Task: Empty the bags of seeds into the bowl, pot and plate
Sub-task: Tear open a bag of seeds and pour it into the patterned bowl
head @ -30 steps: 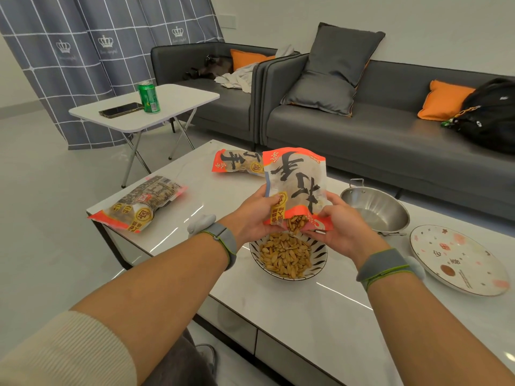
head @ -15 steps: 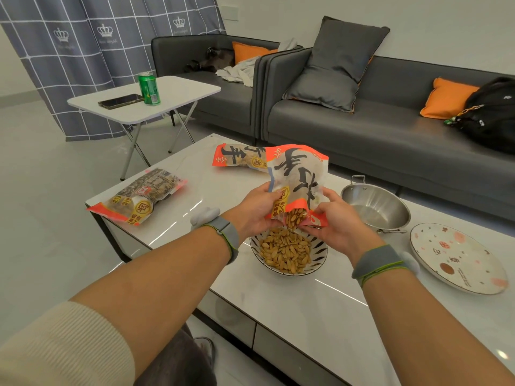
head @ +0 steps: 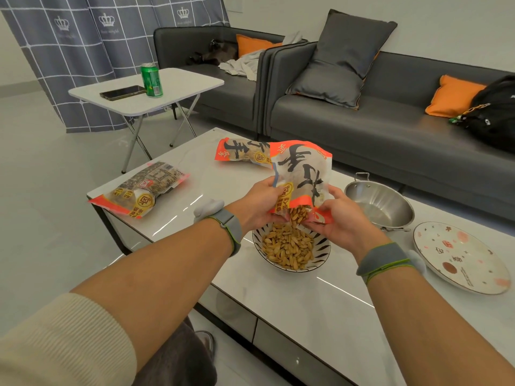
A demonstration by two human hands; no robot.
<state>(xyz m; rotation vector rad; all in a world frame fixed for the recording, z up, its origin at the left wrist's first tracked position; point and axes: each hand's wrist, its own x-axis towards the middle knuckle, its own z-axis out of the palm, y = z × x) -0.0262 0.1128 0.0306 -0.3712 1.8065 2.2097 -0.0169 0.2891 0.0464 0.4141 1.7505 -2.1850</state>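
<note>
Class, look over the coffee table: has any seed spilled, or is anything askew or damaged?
Nothing stands out. Both hands, left hand and right hand, hold the upended bag over the bowl; no seeds show on the table.

I counted three seed bags: one upturned bag held over the bowl, a second bag lying just behind it at the far edge, and a third bag lying on the near-left corner of the coffee table. There were three vessels in a row, one bowl of seeds, one steel pot and one plate on the right. On the far-left side table I saw one can and one phone, and two orange cushions on the sofas.
</note>
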